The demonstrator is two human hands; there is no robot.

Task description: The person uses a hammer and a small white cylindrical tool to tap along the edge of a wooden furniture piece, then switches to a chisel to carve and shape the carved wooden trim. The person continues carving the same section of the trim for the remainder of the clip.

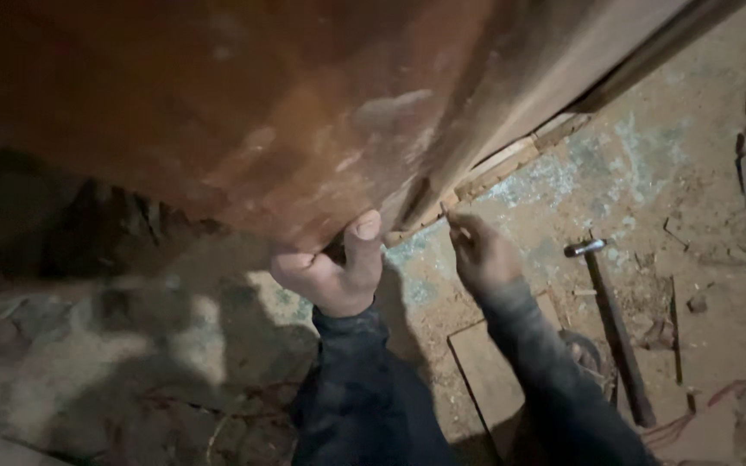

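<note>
- A large reddish-brown wooden panel (243, 112) fills the upper left of the view, blurred by closeness, its lower corner pointing down toward the middle.
- The left hand (331, 272) grips that lower corner: the thumb (363, 237) presses up against the face of the panel, the other fingers curl under the edge.
- The right hand (481, 255) is just to the right, fingers pinched narrow on something small at the panel's edge; what it pinches is too small to tell.
- Pale wood strips (511, 164) run along the panel's lower edge, just above the right hand.
- Both sleeves are dark.
- A hammer (615, 328) with a metal head and a long dark handle lies on the dusty floor (701, 216), near the right hand but apart from it.
- A flat piece of board (494, 371) lies on the floor beneath the right forearm.
- Sawdust and wood scraps are scattered over the floor.
</note>
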